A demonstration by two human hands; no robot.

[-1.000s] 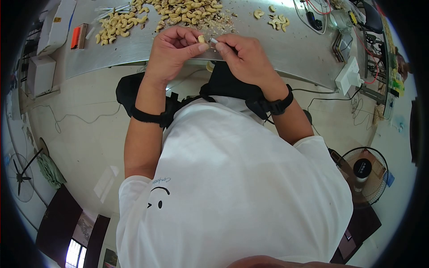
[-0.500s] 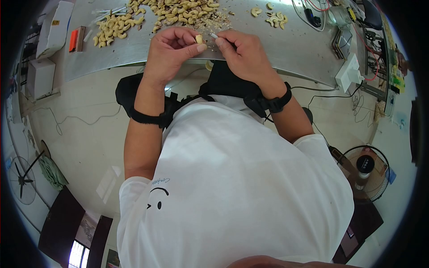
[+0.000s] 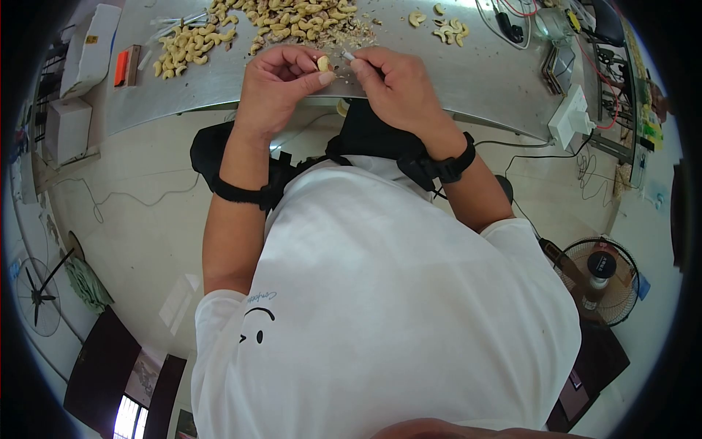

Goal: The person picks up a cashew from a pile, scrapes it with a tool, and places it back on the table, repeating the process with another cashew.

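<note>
Between thumb and fingers, my left hand (image 3: 281,84) pinches a single cashew nut (image 3: 323,64) over the table's near edge. My right hand (image 3: 398,82) is closed around a small slim tool with a pale tip (image 3: 348,55) and a dark handle; its exact kind is mostly hidden by the fingers. That tip points toward the cashew, a short gap away. Just beyond both hands lies a large heap of cashews (image 3: 300,20), with peeled skin crumbs (image 3: 351,33) scattered beside it.
On the metal table (image 3: 497,95), a smaller cashew pile (image 3: 191,47) lies left and a few more nuts (image 3: 451,31) lie right. An orange-and-brown block (image 3: 126,66) sits at the left. Cables and a white power strip (image 3: 569,121) occupy the right edge.
The cashew has turned slightly in my left fingers. Both hands stay almost in the same place, the right one shifting a touch to the left.
</note>
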